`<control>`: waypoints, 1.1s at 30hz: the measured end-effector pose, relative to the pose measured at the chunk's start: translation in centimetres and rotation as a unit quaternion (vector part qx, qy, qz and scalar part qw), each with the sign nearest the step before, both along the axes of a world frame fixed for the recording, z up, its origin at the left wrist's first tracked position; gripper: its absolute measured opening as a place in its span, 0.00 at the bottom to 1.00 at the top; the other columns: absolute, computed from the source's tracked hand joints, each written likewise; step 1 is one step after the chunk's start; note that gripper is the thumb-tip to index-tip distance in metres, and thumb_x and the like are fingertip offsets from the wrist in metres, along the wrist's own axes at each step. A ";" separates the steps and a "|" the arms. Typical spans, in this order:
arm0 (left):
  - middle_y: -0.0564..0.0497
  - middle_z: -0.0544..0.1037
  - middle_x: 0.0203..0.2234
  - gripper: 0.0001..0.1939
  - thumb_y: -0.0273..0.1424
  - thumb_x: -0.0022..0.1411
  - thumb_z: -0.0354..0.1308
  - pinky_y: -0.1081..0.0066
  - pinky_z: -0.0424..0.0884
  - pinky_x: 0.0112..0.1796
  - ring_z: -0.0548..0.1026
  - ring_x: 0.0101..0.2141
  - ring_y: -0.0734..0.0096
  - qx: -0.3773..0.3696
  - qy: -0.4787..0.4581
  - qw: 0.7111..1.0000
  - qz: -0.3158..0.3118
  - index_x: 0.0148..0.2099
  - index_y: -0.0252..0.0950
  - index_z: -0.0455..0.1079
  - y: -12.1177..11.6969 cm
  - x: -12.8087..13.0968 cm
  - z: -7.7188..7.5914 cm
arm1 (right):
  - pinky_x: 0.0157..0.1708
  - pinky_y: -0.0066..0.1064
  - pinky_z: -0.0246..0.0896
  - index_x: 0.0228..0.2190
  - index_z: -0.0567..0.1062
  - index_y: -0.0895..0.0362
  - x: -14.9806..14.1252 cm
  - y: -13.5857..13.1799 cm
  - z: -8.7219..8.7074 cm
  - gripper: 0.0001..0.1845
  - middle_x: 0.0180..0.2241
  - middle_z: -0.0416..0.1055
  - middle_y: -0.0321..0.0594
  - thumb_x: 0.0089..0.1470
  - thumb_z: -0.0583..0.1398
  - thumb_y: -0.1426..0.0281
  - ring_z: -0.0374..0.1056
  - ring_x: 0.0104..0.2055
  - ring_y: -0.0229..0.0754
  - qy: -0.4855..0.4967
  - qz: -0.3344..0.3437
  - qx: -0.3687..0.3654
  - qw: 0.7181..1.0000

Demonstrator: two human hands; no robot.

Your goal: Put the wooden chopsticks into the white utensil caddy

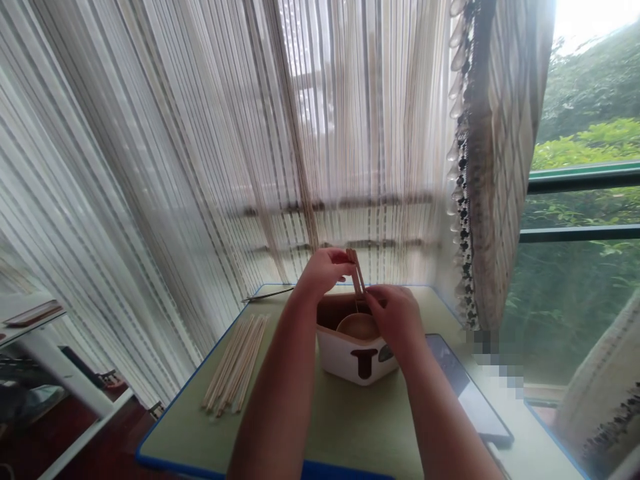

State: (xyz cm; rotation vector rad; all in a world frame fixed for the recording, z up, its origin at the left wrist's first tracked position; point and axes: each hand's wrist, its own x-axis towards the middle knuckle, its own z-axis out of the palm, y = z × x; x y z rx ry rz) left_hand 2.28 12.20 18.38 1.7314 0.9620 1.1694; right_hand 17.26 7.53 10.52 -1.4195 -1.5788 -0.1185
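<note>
Apparently positioning step: left hand (327,270) pinches tilted sticks (358,275) over white container (340,360); right hand (399,312) at lower end, fingers curled, hold unclear. Next move probably calls for steady alignment.

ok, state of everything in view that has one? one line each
Box: upright, open-topped
Held sticks: steep, slightly tilted, at box opening
Left hand: closed on held sticks, upper part
Right hand: curled by lower part, grip unclear
Loose sticks: lying side by side on table
Tablet: flat, on/off unclear
Sheer curtain: pulled across, hanging
</note>
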 end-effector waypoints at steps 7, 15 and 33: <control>0.48 0.77 0.26 0.09 0.28 0.46 0.64 0.71 0.70 0.30 0.74 0.29 0.71 -0.014 0.009 0.999 -0.031 0.34 0.32 0.75 0.4 -0.5 -0.2 | 0.41 0.37 0.57 0.32 0.78 0.54 -0.4 0.3 -0.1 0.12 0.33 0.76 0.40 0.50 0.55 0.67 0.65 0.39 0.46 0.009 0.004 -0.007 1.000; 0.47 0.77 0.28 0.11 0.29 0.46 0.64 0.69 0.69 0.31 0.74 0.30 0.68 0.059 0.100 0.992 0.055 0.35 0.33 0.73 0.6 -1.0 -0.3 | 0.42 0.38 0.57 0.32 0.78 0.55 -0.5 1.3 -0.5 0.12 0.33 0.76 0.41 0.51 0.55 0.66 0.66 0.39 0.46 0.006 0.010 0.012 1.000; 0.43 0.76 0.36 0.11 0.29 0.58 0.53 0.67 0.69 0.40 0.74 0.35 0.67 0.116 0.122 0.848 0.502 0.44 0.34 0.69 -8.1 -16.4 -12.1 | 0.46 0.38 0.59 0.41 0.70 0.57 -9.7 -5.4 -1.5 0.14 0.40 0.70 0.46 0.48 0.58 0.73 0.65 0.44 0.46 -0.009 0.191 0.299 0.935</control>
